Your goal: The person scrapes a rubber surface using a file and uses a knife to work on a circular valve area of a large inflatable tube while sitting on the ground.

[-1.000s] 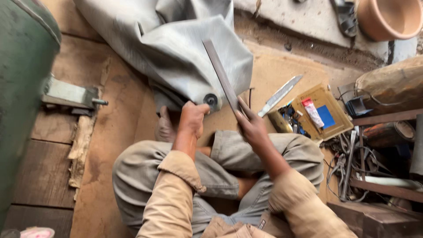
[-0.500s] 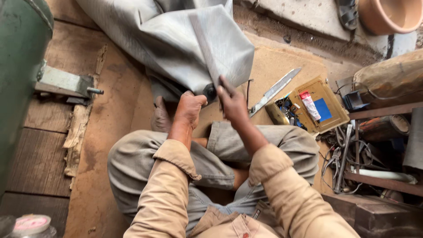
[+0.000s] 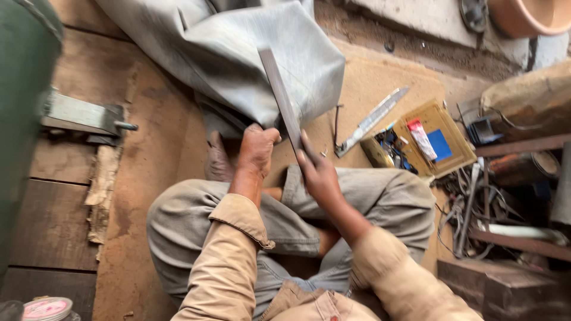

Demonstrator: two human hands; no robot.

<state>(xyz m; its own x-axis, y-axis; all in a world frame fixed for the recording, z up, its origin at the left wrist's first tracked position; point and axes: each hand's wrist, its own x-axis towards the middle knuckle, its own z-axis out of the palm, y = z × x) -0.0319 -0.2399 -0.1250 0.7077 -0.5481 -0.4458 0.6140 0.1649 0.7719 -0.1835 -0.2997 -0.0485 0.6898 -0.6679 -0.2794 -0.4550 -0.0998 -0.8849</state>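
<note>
The right hand [image 3: 318, 172], fingers closed round the long flat metal file [image 3: 281, 98], has swung it more upright over the grey tarpaulin [image 3: 238, 65], while the left hand [image 3: 257, 150], fisted beside it, stays pressed down on something hidden.

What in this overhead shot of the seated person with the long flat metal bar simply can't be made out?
All in the head view:
- Lower end of the flat metal bar: hidden behind the right hand.
- What the left hand grips: covered by its own fingers.
- Whatever lies under the grey tarp: covered.
- Clay-coloured pot: cut off by the top edge.
- Small items in the wooden tray: too small and blurred.
</note>
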